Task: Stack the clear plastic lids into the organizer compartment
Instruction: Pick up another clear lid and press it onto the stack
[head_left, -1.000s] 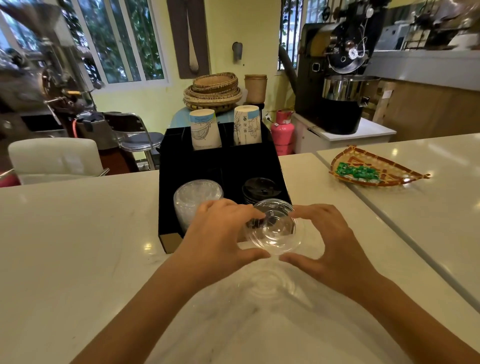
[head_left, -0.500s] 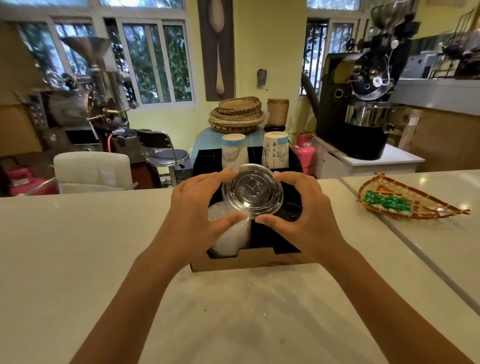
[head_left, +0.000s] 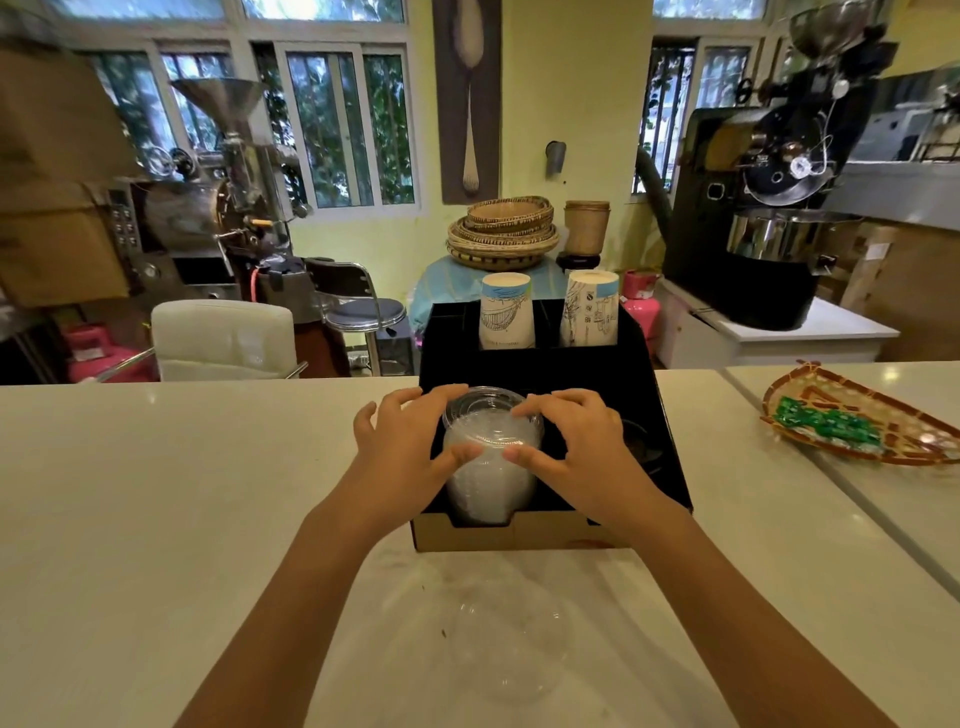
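Black cardboard organizer (head_left: 540, 374) with tan front edge standing on pale stone countertop (head_left: 156, 493); all places given relative to this organizer. Tall stack of clear plastic lids (head_left: 488, 478) in front-left compartment, rising above compartment wall. Topmost clear round plastic lid (head_left: 485, 410) sitting on stack, slightly tilted toward camera. Left hand (head_left: 402, 457) at left side of stack, thumb pressed on stack front just below top lid, fingers (head_left: 441, 392) curled over lid's left rim. Right hand (head_left: 582, 457) at right side, thumb touching stack front next to left thumb, fingers (head_left: 550, 402) laid on lid's right rim. Both hands partly closed, pinching lid and stack top between them; pinky of left hand spread free. Front-right compartment holding dark lids (head_left: 641, 447), mostly hidden behind right hand. Two white printed paper cup stacks (head_left: 506, 312) upside down in rear compartments. More loose clear plastic lids (head_left: 498, 639) lying on countertop just in front of organizer, hard to make out, count cannot be told. Woven boat-shaped tray (head_left: 857, 415) with green packets well right of organizer.
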